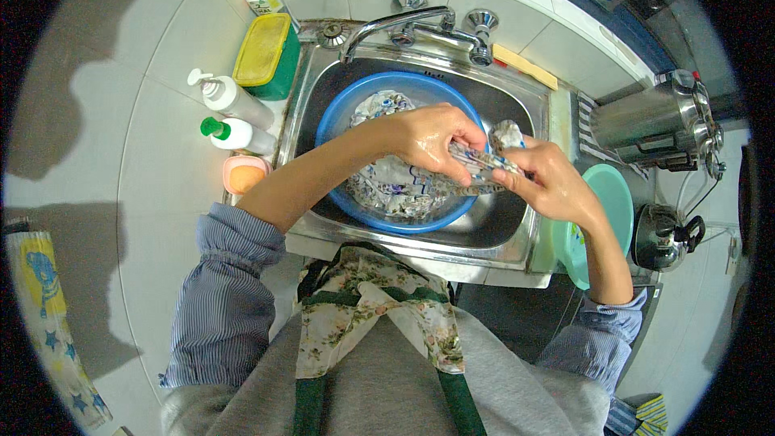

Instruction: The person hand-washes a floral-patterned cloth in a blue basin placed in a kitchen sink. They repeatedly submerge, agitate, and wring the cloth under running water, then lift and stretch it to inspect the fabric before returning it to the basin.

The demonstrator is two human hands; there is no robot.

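A wet, patterned white cloth (393, 178) lies bunched in a blue plastic basin (324, 127), which stands in a stainless steel sink. Part of the cloth is raised over the basin's right side, stretched between both hands. My left hand (439, 139) grips it between thumb and fingers and looks wet. Just to the right, my right hand (548, 178) pinches the cloth near its end, with a bunched bit sticking up above the fingers. How much liquid the basin holds cannot be told.
Behind the sink is a chrome faucet (402, 18). Along the left edge stand pump bottles (239, 103), a green tub with yellow lid (263, 51) and an orange soap in a pink dish (245, 175). A turquoise basin (611, 212), a kettle (657, 239) and a steel pot (642, 121) are at right.
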